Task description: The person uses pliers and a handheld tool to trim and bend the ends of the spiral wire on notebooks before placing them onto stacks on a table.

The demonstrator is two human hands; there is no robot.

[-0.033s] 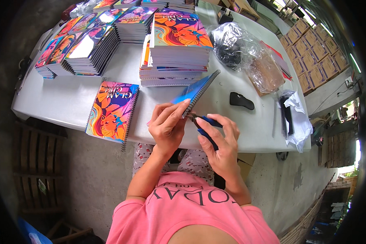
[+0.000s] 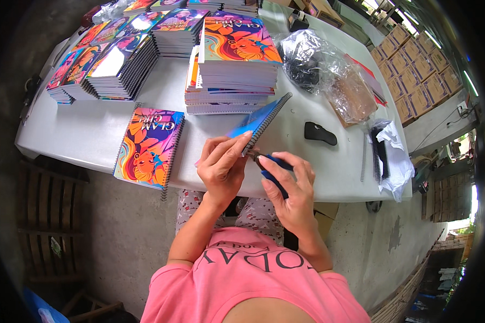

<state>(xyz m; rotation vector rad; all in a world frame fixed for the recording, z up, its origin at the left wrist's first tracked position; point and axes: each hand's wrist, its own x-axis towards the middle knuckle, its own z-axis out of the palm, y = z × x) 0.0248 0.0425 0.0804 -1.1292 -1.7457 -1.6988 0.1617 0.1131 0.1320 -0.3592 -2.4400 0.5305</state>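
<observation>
My left hand grips the lower end of a spiral-bound notebook with a blue cover. The notebook is tilted above the table's front part, its dark wire coil facing right. In my right hand is a pair of blue-handled pliers. Their jaws are at the coil's lower end, close to my left fingertips; whether they clamp the wire is too small to tell. Another spiral notebook, with a colourful illustrated cover, lies to the left, its coil end reaching past the table's front edge.
A tall notebook stack stands behind my hands, with more stacks at the back left. On the right of the white table are a black curved object, a clear plastic bag, and loose coils beside crumpled white wrapping.
</observation>
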